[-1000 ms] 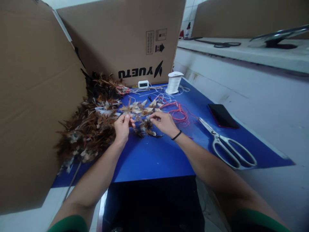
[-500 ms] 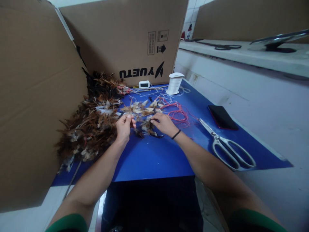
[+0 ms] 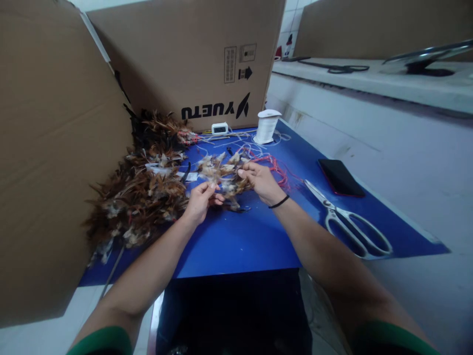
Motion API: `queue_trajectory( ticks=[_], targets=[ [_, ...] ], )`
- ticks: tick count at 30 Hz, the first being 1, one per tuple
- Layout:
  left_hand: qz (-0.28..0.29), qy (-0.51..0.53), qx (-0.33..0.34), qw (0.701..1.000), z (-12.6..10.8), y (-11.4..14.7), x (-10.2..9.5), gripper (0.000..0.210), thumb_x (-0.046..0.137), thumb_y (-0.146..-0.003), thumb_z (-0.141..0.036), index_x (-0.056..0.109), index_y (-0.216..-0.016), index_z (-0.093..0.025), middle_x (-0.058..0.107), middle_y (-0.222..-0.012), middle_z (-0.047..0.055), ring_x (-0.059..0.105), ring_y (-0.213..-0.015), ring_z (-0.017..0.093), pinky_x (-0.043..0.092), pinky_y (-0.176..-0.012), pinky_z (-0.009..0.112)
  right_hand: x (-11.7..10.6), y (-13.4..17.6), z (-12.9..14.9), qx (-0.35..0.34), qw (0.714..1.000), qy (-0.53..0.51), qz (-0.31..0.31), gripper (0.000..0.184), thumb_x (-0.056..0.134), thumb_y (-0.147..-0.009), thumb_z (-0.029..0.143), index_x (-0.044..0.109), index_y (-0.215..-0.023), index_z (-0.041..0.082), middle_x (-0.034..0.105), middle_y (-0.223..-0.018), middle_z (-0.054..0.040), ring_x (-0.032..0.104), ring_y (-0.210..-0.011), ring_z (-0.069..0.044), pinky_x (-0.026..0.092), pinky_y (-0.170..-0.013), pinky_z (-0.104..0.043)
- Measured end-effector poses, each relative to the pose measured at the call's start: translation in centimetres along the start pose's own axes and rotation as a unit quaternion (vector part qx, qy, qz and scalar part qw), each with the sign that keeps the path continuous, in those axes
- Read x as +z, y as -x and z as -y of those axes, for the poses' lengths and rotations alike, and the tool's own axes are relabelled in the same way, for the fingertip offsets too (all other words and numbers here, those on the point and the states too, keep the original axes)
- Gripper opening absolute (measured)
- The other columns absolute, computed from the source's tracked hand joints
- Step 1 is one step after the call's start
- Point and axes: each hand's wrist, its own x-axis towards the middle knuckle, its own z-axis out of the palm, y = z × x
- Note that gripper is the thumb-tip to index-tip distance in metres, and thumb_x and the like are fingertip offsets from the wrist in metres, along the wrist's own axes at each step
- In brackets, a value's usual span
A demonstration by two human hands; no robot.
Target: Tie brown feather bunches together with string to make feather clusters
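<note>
My left hand [image 3: 202, 201] is closed in a pinch, thumb against forefinger, with a pale fluffy feather [image 3: 210, 173] standing up from its fingertips. To its right, my right hand [image 3: 263, 184] pinches at a small heap of cream and brown feathers [image 3: 233, 187]; its fingertips are partly lost among them, so the exact feather is hard to make out. Left of both hands lies a large pile of brown feathers [image 3: 148, 192]. Pink string [image 3: 278, 170] is tangled behind my right hand.
Silver scissors [image 3: 345, 217] and a black phone [image 3: 340, 177] lie on the right of the blue table [image 3: 236, 246]. A white spool [image 3: 266, 127] and a small white digital device [image 3: 219, 129] stand at the back. Cardboard [image 3: 166, 54] walls the left and back.
Both hands have shifted right. The left has come in beside the small feather heap, and the right has lifted slightly from the heap's near part to its upper right edge.
</note>
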Motion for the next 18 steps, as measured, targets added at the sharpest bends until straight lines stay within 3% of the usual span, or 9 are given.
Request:
queue_trajectory(
  ticks=[3,12,18],
  targets=[
    [0.009,-0.022,-0.006,1.000,0.30,0.10,0.09,0.036,0.069,-0.067,-0.045,0.057,-0.075,-0.012,0.063,-0.053,0.002,0.060,-0.049,0.012,0.050,-0.051,0.022,0.19,0.11,-0.15,-0.027,0.999,0.036,0.004,0.026,0.064,-0.067,0.039,0.053,-0.071,0.016,0.047,-0.056,0.0050,0.041,-0.049,-0.007,0.032,-0.048,-0.021],
    [0.007,-0.077,-0.021,0.997,0.39,0.26,0.23,0.036,0.068,-0.068,-0.046,0.058,-0.073,-0.012,0.061,-0.051,0.002,0.059,-0.046,0.013,0.051,-0.050,0.026,0.36,0.04,-0.62,-0.102,0.982,0.157,-0.001,0.019,0.056,-0.074,0.034,0.053,-0.072,0.016,0.044,-0.053,0.0058,0.038,-0.049,-0.007,0.030,-0.050,-0.022],
    [-0.007,-0.096,0.005,0.995,0.68,-0.07,-0.03,0.027,0.066,-0.071,-0.038,0.059,-0.069,-0.012,0.060,-0.051,0.000,0.056,-0.044,0.011,0.048,-0.050,0.024,0.53,0.16,-0.87,-0.124,0.975,0.184,0.018,0.018,0.055,-0.077,0.034,0.055,-0.073,0.016,0.056,-0.066,0.0012,0.050,-0.061,-0.010,0.039,-0.060,-0.024]
  ],
)
